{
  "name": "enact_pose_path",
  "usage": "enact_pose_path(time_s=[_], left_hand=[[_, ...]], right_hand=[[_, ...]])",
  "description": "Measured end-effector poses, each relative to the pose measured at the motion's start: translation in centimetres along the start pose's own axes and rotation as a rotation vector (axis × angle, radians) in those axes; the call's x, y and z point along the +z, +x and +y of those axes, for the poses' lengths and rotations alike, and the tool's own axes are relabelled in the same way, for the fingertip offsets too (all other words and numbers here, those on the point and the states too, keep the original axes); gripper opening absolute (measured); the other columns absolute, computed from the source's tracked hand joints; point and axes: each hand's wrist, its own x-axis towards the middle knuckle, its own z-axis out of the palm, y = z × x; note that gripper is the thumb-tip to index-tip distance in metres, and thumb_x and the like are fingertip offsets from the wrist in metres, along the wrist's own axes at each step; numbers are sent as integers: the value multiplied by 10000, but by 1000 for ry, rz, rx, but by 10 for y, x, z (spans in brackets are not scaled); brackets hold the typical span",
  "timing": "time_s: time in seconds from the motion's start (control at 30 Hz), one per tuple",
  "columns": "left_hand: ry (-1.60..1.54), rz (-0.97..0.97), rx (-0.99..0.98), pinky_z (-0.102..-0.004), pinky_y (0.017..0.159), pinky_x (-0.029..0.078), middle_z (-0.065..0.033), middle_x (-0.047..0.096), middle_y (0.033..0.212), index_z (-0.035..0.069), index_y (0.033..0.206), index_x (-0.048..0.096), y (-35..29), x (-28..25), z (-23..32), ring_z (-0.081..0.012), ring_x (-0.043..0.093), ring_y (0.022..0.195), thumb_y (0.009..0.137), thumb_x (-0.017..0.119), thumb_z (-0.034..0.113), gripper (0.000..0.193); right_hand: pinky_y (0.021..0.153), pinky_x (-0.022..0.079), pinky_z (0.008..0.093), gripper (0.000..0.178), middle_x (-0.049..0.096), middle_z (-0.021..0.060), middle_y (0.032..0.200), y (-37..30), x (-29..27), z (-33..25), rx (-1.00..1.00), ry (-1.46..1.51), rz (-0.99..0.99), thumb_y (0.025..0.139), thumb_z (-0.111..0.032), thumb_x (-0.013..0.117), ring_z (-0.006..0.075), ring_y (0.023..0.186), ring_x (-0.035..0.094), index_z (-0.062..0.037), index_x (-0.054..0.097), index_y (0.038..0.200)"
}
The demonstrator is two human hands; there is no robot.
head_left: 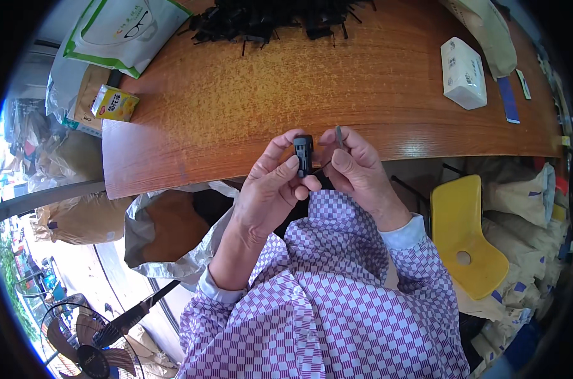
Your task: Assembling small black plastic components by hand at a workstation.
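Just over the table's near edge, my left hand (274, 170) is closed around a small black plastic part (303, 156), held upright between thumb and fingers. Its face shows slots and a ribbed cap-like end. My right hand (357, 165) pinches a thin grey metal piece (339, 135) that looks like a small blade; its lower portion is hidden by the fingers. A dark thin end reaches from the right fingers toward the black part; whether it touches cannot be made out. At the far side of the table lies a heap of black plastic parts (267, 18).
The wooden table (236, 95) carries a white tissue pack (463, 72) at right, with a blue strip (507, 101) beside it. A yellow drink carton (115, 103) and a white-green bag (125, 31) stand left. Below are a lined sack (163, 227), a fan (90, 354) and a yellow chair (463, 234).
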Motion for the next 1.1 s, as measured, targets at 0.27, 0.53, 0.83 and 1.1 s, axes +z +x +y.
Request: enact_pose_path(time_s=[0.27, 0.53, 0.83, 1.1], left_hand=[[253, -31, 72, -215, 594, 546, -113, 586, 1009, 42, 1330, 398, -2, 3, -2, -187, 658, 751, 939, 497, 89, 406], [852, 20, 183, -179, 602, 494, -57, 580, 949, 28, 1346, 380, -4, -3, 3, -106, 621, 727, 904, 556, 46, 477], [1037, -14, 252, -210, 667, 509, -61, 571, 977, 33, 1287, 361, -1, -4, -4, -93, 605, 808, 889, 491, -61, 428], [1087, 2, 216, -224, 669, 524, -85, 559, 950, 37, 1207, 344, 5, -15, 1, -108, 609, 792, 891, 464, -78, 357]], right_hand=[[393, 207, 156, 221, 491, -72, 670, 10, 9, 0, 19, -13, -33, 914, -283, 583, -10, 450, 336, -92, 556, 1022], [397, 203, 162, 165, 430, -99, 594, 12, 9, 0, 80, -195, -6, 923, -250, 577, -14, 453, 319, -87, 573, 947], [575, 363, 147, 167, 527, -36, 824, 7, 9, 9, -103, -616, -7, 957, -184, 515, -1, 694, 441, -28, 557, 996], [640, 463, 214, 175, 562, 34, 812, 0, 28, 0, 6, -798, 53, 987, -133, 425, 71, 732, 533, 11, 516, 1025]])
